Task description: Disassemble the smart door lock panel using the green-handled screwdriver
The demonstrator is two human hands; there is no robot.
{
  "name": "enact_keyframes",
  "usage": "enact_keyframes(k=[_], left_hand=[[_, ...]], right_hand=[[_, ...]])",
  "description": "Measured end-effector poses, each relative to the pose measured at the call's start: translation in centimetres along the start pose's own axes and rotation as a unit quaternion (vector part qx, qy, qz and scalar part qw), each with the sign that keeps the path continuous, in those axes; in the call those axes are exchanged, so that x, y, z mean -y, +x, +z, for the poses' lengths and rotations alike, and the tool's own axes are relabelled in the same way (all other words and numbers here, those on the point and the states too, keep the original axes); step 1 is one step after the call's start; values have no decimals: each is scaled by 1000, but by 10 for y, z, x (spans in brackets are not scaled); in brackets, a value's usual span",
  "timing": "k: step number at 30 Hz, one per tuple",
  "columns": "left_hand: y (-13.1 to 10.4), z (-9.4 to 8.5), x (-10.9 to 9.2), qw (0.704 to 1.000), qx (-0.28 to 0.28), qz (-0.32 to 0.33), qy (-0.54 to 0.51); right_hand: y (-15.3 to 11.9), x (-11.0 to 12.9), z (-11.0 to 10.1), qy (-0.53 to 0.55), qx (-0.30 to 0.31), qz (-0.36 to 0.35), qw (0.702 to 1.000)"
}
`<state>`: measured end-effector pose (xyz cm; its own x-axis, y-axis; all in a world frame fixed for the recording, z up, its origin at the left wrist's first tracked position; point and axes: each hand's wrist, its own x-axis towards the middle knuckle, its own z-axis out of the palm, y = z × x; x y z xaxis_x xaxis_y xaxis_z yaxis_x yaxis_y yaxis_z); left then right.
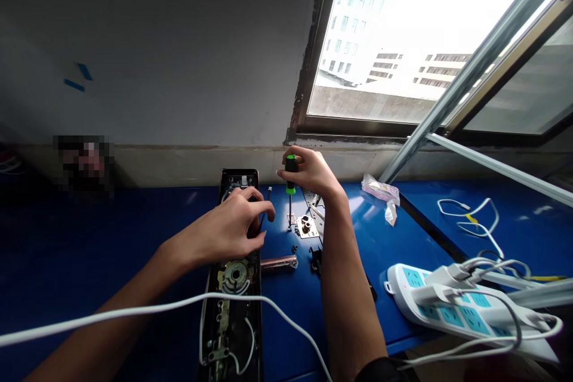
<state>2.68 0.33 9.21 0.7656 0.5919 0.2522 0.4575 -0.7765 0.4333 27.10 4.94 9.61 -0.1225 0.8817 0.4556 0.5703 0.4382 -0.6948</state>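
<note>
At 7 o'clock: 1 black housing (pixel 256 334), opened, 1 round metal part (pixel 236 274) seated inside; left hand (pixel 237 221) above, fingers curled, grip unclear. At its 1 o'clock: 1 screwdriver (pixel 290 186), pinched by right hand (pixel 311 172). At 2: 1 square plate (pixel 307 227), loose. Disassembly seemingly partway.

A device housing (pixel 236 277) is laid on the surface (pixel 147 215); to its right, a tube (pixel 278 263) is placed before a metal plate (pixel 314 230); a power strip (pixel 447 313) is set farther right; the surface is backed by a wall (pixel 179 71).
</note>
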Motion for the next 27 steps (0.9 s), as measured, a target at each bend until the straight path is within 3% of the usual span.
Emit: enact_keyframes(k=[5,9,15,23,27], left_hand=[[2,-3,-7,999,-10,10,-44],[7,3,-8,999,-4,38,-20],[6,1,4,997,-37,59,20],[0,-9,13,997,-14,73,27],[3,-6,9,996,-5,79,40]], right_hand=[[0,3,2,4,2,-3,1000],[0,8,1,11,-1,-6,1000],[-4,24,-6,33,-39,-19,999],[-6,49,-10,85,-106,-58,989],[-6,39,-9,63,-87,-47,993]])
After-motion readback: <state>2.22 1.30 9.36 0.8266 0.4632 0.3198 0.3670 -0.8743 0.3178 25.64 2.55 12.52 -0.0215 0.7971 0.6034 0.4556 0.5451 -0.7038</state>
